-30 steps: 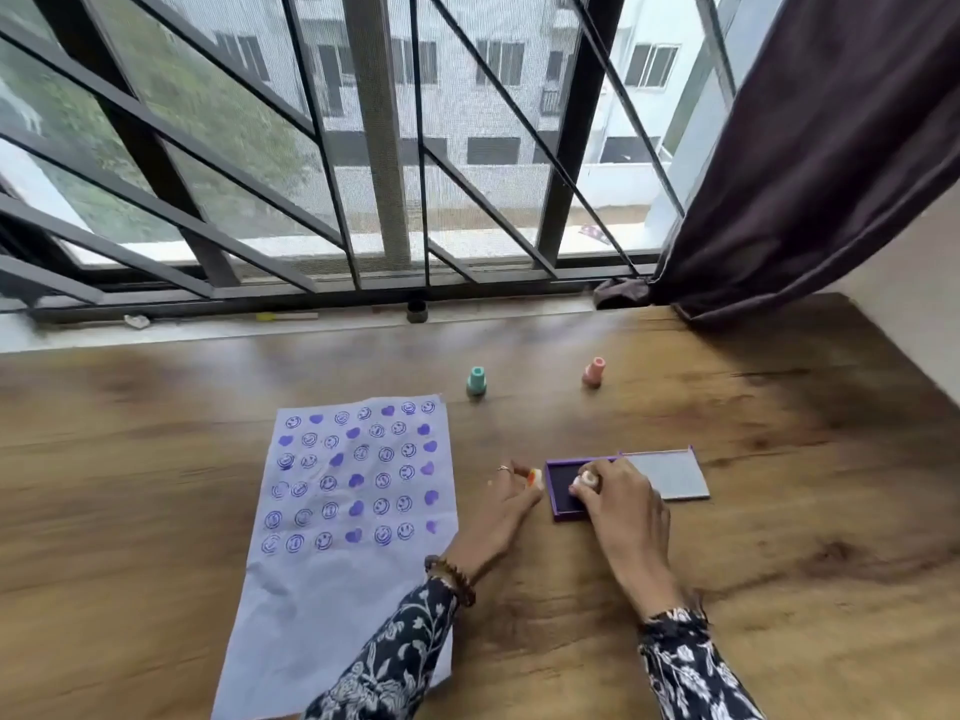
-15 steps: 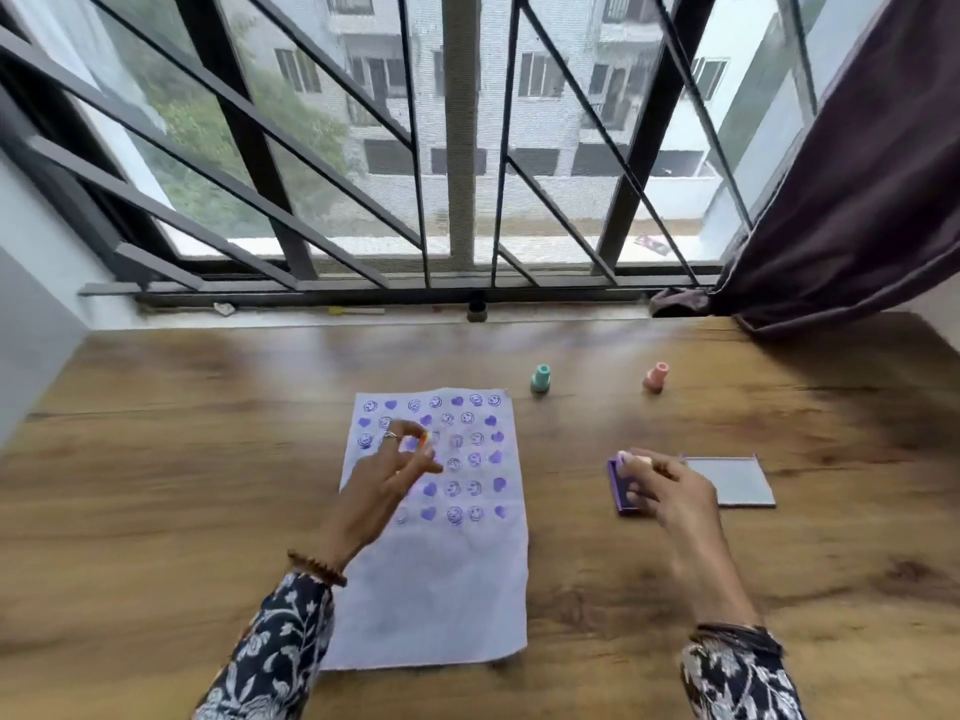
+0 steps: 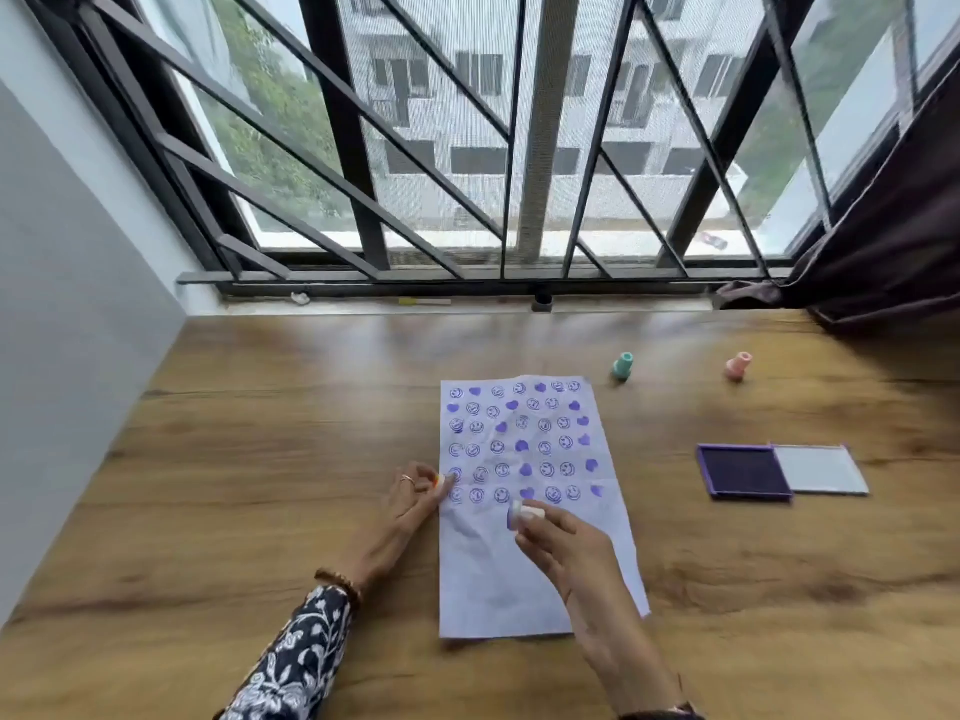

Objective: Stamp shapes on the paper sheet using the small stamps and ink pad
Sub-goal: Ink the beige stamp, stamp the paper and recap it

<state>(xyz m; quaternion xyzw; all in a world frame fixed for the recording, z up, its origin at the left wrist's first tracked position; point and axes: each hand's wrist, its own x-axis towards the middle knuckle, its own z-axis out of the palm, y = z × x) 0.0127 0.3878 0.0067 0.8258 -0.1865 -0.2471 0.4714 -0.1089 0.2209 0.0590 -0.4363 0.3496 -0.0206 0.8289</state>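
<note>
Soft daylight from the window (image 3: 519,148) ahead of me glares off the counter (image 3: 311,356); edges bow, my hands (image 3: 561,543) slightly blurred.

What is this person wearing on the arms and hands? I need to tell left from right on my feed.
The left hand has a ring on one finger and a brown beaded bracelet at the wrist. Its sleeve is dark with a white floral print. The right hand shows no ring; its wrist is at the picture's edge.
</note>
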